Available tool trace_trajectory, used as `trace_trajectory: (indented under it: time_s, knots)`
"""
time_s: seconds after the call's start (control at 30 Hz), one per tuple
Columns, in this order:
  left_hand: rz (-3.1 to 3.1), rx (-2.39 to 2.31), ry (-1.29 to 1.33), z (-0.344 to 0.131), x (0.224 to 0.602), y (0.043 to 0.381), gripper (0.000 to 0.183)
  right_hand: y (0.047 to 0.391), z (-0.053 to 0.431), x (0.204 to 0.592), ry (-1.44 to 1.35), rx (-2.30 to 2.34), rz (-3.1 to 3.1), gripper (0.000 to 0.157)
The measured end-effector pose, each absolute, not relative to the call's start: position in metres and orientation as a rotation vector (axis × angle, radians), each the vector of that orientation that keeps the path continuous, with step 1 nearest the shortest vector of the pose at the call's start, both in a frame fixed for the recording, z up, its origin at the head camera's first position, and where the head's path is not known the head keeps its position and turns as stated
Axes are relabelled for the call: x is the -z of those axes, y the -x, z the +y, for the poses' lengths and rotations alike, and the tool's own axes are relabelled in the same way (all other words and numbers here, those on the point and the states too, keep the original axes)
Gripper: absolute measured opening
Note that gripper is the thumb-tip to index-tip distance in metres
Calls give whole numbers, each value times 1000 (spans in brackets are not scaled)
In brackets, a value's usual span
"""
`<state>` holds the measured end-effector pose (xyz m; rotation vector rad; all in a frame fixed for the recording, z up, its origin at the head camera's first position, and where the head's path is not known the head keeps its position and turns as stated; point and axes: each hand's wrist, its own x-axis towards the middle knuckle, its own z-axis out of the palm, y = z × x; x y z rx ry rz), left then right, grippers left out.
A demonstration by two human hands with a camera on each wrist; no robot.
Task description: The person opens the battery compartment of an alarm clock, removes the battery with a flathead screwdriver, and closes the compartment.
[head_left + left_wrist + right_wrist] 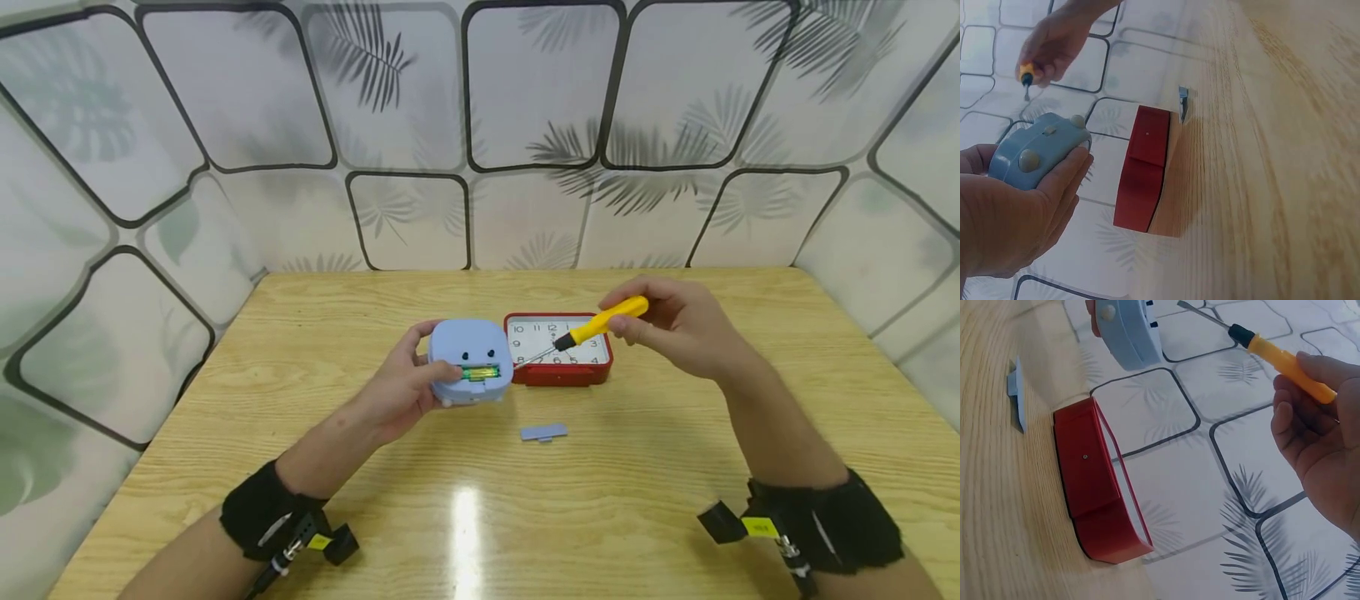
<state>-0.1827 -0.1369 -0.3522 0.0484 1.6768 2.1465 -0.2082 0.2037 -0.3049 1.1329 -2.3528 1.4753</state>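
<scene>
My left hand [408, 379] holds a light-blue clock [450, 337] above the table, its back turned up toward the head camera. In its uncovered battery slot lies a green-and-gold battery [480, 373], with my left thumb at the slot's left end. My right hand [678, 325] pinches a yellow-handled screwdriver [607, 319] between thumb and fingers. The screwdriver's flat metal tip points left toward the blue clock; in the right wrist view it stands apart from the clock's body [1125, 334]. Round feet [1029, 160] show on the clock in the left wrist view.
Behind the hands a red-framed clock [558, 375] with a white dial stands on the wooden table [337, 517]. A small light-blue battery cover [543, 432] lies on the table in front of it. Patterned panels [540, 83] enclose the table's back and sides.
</scene>
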Motion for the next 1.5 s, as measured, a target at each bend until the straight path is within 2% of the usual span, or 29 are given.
trace_trajectory:
  time_s: [0.23, 0.5, 0.7, 1.0, 1.17, 1.37, 1.5]
  knots:
    - [1668, -2103, -34, -135, 353, 182, 72, 204, 188, 306, -1250, -1700, -2084, 21]
    - [1662, -2078, -54, -132, 353, 179, 72, 197, 167, 308, -1366, -1630, -2062, 19]
    - [1657, -2068, -80, -131, 354, 178, 73, 193, 159, 307, -1405, -1569, -2063, 29]
    - [1674, -2041, -83, -129, 354, 175, 74, 189, 152, 309, -1400, -1491, -2093, 33]
    - [1681, -2036, -81, -128, 354, 175, 74, 189, 150, 311, -1410, -1429, -2090, 43]
    - [1663, -2053, -96, -130, 356, 176, 74, 190, 152, 311, -1382, -1461, -2109, 33]
    - [1632, -2099, -118, -133, 355, 178, 73, 190, 154, 311, -1272, -1605, -2080, 32]
